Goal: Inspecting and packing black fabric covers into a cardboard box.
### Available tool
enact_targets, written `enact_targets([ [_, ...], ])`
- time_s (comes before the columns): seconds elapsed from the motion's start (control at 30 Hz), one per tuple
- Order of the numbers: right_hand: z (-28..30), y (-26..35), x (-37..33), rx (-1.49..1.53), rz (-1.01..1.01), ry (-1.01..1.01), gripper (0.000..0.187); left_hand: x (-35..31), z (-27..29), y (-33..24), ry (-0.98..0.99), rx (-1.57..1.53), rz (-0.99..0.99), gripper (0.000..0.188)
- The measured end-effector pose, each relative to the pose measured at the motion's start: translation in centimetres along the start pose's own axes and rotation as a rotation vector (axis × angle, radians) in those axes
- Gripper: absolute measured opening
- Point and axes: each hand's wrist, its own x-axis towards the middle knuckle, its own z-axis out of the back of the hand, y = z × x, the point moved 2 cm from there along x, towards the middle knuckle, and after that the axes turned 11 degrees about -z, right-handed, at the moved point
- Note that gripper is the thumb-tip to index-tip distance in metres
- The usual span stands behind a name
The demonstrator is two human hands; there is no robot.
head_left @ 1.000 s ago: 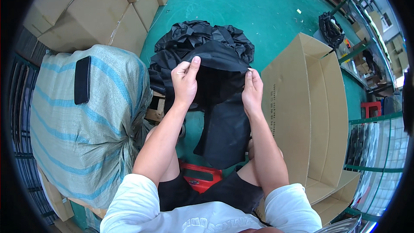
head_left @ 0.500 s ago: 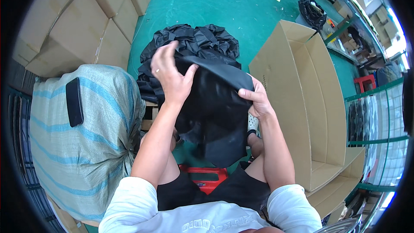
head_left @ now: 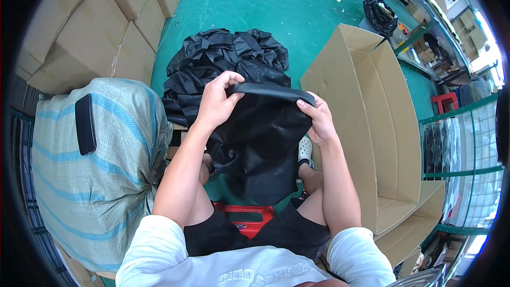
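Between my legs hangs a black leather-like sheet, its upper edge folded over into a smooth band. At the left end of that band, my left hand pinches the edge between thumb and fingers. My right hand grips the other end, thumb on top. The band is stretched between both hands, and the lower part droops in loose folds toward the floor. Just beyond it lies a heap of crumpled black material, partly covered by the sheet.
On my left a striped woven sack carries a dark phone. Stacked cartons stand behind it. An open tall cardboard box rises at my right. Beneath me is a red stool. Green-framed racks line the far right.
My left hand has closed from spread fingers onto the sheet's edge. The upper edge now lies as a folded band between both hands.
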Motion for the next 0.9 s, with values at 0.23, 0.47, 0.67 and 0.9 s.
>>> enact_targets([
  [0.23,-2.3,-0.7,-0.6,-0.659,0.464,-0.322,0.009,0.2,0.8,0.1,-0.284,0.131,0.005,0.013],
  [0.47,-10.5,-6.3,-4.1,-1.005,0.864,-0.032,0.025,-0.4,-0.1,2.8,-0.396,-0.249,-0.006,0.028],
  [0.67,-12.3,-7.8,-4.3,-1.031,0.879,0.15,0.022,-4.6,-0.3,7.3,-0.137,-1.115,0.487,0.026],
  [0.9,-5.6,-2.8,-1.2,-0.662,0.661,-0.313,0.023,-2.0,0.4,-0.1,-0.005,-1.261,0.379,0.037],
])
